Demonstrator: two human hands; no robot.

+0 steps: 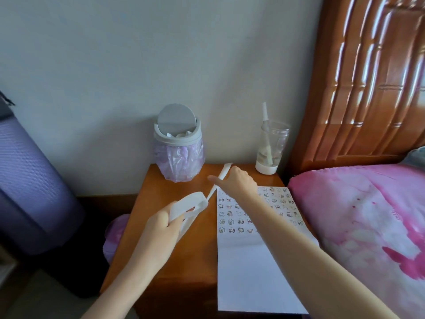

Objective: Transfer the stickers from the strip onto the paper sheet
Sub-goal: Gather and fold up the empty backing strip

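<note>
Head view, single frame.

- Left hand (158, 229): centre of the frame, above the left half of the wooden worktop (184, 261). Its fingers (165, 218) are curled round a loose white loop of the strip (188, 203). I log this as a firm hold.
- Right hand (236, 183): reaches in from the lower right to just above centre. The strip's free end passes through its fingers, clamped in a pinch, and a short tail sticks out above the knuckles. One finger (213, 179) points out toward the left.
- The strip runs up and to the right from the left-hand loop to the right-hand pinch, off the worktop throughout.
- Paper sheet (253, 261): lies flat on the right half of the worktop, its near edge reaching the worktop's front. The right forearm crosses over it.
- Stickers (232, 214): small cartoon figures in neat rows on the sheet's upper half. The lower half is bare white.
- Back of the worktop: a grey bin (178, 143) with a lilac liner, and to its right a clear cup (272, 146) with a straw.
- Right edge of the frame: a bed (368, 226) in pink, with a carved headboard (368, 77) above it.
- Far left: a rolled purple mat (30, 180).
</note>
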